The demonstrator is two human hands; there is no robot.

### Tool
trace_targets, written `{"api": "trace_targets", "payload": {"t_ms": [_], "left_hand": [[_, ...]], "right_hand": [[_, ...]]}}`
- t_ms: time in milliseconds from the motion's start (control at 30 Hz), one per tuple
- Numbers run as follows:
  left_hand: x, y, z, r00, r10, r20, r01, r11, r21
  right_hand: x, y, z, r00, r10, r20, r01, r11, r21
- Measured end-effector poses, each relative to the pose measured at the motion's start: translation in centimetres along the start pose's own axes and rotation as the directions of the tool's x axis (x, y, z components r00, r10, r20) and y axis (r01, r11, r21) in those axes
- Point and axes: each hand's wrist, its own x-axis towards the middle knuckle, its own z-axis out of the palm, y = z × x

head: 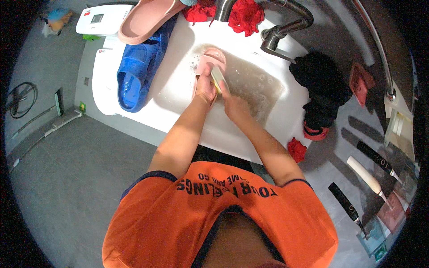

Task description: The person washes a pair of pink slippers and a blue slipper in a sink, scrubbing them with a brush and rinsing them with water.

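A pink slipper (214, 58) is held toe up in the white sink (181, 97), over cloudy, sudsy water. My left hand (205, 85) grips its near part. My right hand (234, 100) holds a pale brush (218, 78) with yellowish bristles against or close beside the slipper; the fingers hide part of the contact. Left of the basin, a blue slipper (132, 77) rests on the white sink edge, with another blue one beneath or behind it. Above them lies a larger pink slipper (144, 20).
A dark metal faucet (273, 37) stands at the back right. Red cloths (246, 16) lie behind the basin, and a dark cloth bundle (318, 83) is at the right rim. Electric toothbrushes (345, 201) sit at the lower right. A white device (104, 20) is upper left.
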Motion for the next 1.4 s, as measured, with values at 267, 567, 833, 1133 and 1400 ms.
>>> {"api": "trace_targets", "payload": {"t_ms": [267, 567, 833, 1133, 1400], "left_hand": [[1.1, -0.2, -0.5, 0.986, 0.119, 0.113, -0.111, 0.991, -0.08], [0.8, -0.4, -0.8, 0.989, 0.069, 0.128, -0.066, 0.997, -0.03], [-0.6, -0.6, 1.0, 0.983, 0.167, 0.073, -0.167, 0.986, -0.008], [-1.2, 0.2, 0.8, 0.999, 0.032, 0.02, -0.033, 0.996, 0.081], [-0.9, 0.4, -0.1, 0.979, 0.103, 0.178, -0.088, 0.992, -0.088]], "right_hand": [[0.3, 2.7, 0.3, 0.994, -0.072, -0.077, 0.078, 0.995, 0.069], [3.8, 0.4, -0.9, 0.995, 0.091, 0.049, -0.099, 0.977, 0.189], [4.4, -1.2, -1.9, 0.95, 0.206, 0.234, -0.263, 0.933, 0.246], [-1.8, 0.8, 0.0, 0.999, 0.034, -0.036, -0.028, 0.986, 0.165], [5.9, -3.1, -2.3, 0.988, 0.005, 0.155, -0.033, 0.983, 0.178]]}}
